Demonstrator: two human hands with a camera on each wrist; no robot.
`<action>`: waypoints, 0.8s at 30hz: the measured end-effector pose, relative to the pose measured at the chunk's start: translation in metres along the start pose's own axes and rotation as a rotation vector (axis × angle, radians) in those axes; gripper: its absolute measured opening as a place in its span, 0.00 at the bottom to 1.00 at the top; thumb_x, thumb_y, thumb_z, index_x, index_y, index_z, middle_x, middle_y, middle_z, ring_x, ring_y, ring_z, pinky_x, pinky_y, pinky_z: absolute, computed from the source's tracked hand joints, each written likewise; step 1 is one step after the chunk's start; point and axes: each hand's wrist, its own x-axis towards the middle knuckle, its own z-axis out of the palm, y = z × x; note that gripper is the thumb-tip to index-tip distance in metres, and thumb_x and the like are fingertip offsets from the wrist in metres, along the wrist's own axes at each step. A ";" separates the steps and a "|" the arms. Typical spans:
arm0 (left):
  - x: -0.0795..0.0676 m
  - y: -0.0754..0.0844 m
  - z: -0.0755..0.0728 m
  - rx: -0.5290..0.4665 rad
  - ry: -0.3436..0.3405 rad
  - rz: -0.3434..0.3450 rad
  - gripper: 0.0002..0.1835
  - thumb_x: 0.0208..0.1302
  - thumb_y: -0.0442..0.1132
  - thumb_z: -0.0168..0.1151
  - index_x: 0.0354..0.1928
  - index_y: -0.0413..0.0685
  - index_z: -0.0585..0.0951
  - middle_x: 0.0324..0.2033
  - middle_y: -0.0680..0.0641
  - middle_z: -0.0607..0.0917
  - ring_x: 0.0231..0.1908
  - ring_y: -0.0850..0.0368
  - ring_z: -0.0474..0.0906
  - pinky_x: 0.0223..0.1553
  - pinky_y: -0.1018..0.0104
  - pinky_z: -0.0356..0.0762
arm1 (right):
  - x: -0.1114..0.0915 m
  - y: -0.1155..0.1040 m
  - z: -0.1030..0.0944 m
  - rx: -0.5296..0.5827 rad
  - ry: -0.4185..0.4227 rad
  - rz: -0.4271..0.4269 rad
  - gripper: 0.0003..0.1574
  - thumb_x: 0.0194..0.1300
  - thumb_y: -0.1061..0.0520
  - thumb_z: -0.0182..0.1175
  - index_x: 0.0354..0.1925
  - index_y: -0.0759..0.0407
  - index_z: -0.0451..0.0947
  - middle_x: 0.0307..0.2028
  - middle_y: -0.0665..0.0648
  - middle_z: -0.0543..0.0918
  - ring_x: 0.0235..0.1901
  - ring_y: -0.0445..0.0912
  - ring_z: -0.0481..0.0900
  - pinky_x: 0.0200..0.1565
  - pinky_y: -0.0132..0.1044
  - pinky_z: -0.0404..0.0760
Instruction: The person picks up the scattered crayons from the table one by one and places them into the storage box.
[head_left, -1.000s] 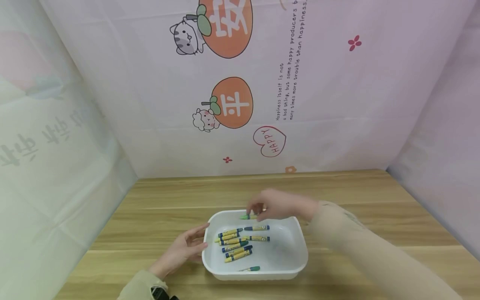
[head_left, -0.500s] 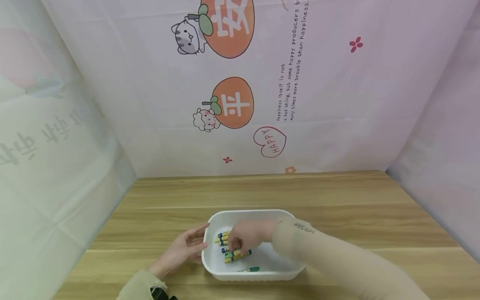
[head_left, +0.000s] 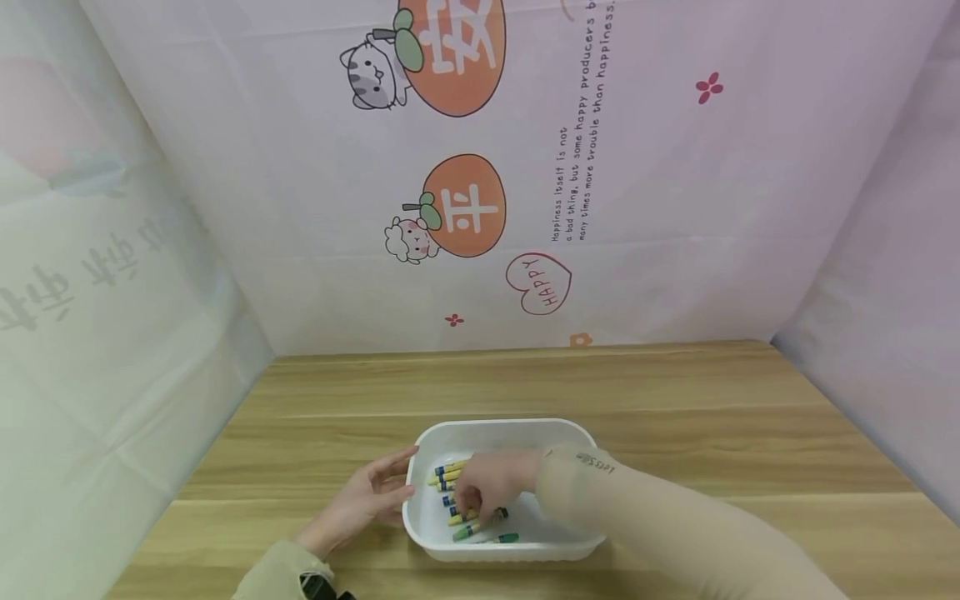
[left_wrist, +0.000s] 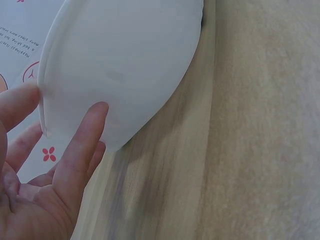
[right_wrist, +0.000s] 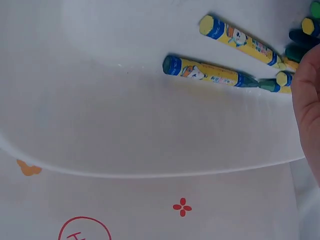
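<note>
My left hand [head_left: 363,502] rests at the left end of a white plastic tub [head_left: 510,552], its extended fingers touching the rim and outer wall. Inside the tub my right hand [head_left: 491,482] reaches low and pinches a light green crayon [head_left: 466,532], whose coloured tip points left. Just in front of that hand lies a dark green crayon [head_left: 509,538]. Several more crayons sit to its left, partly covered by the hand. From the right wrist, a yellow crayon [right_wrist: 242,42] and a dark-tipped crayon [right_wrist: 205,71] show on the tub floor; the fingertips are out of that view.
The tub stands on a wooden table [head_left: 337,392] near its front. Behind it rises a white printed cloth [head_left: 645,208], with more cloth hanging at both sides. A dark watch [head_left: 318,586] is on the left wrist.
My right hand has carried the light green crayon from the tub's back edge to the front left of its floor, beside the other crayons. The left hand has stayed at the tub's end.
</note>
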 end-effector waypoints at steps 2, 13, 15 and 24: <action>0.000 0.000 0.000 -0.002 0.002 -0.001 0.38 0.65 0.33 0.58 0.71 0.34 0.51 0.63 0.22 0.58 0.54 0.43 0.75 0.47 0.46 0.82 | 0.000 0.002 -0.002 0.010 0.022 -0.009 0.11 0.53 0.62 0.69 0.36 0.50 0.82 0.28 0.41 0.79 0.28 0.32 0.72 0.35 0.21 0.76; 0.000 0.001 0.001 0.013 0.005 0.009 0.38 0.65 0.34 0.58 0.71 0.35 0.51 0.64 0.22 0.58 0.58 0.36 0.72 0.46 0.47 0.82 | -0.044 0.016 -0.033 0.124 0.238 -0.052 0.13 0.57 0.60 0.67 0.42 0.51 0.82 0.31 0.44 0.79 0.33 0.35 0.73 0.37 0.26 0.77; 0.000 0.002 0.001 0.020 0.009 0.008 0.38 0.65 0.34 0.58 0.71 0.35 0.51 0.64 0.22 0.59 0.58 0.36 0.71 0.46 0.47 0.82 | -0.059 0.022 -0.035 0.163 0.285 -0.098 0.13 0.57 0.60 0.67 0.42 0.51 0.81 0.32 0.46 0.79 0.34 0.35 0.73 0.38 0.26 0.78; -0.003 0.006 -0.002 0.179 0.091 0.020 0.36 0.66 0.37 0.58 0.70 0.33 0.54 0.63 0.25 0.63 0.58 0.34 0.70 0.46 0.57 0.84 | -0.137 0.065 -0.024 0.287 0.575 -0.104 0.16 0.61 0.57 0.63 0.48 0.58 0.79 0.37 0.50 0.82 0.38 0.37 0.77 0.42 0.30 0.82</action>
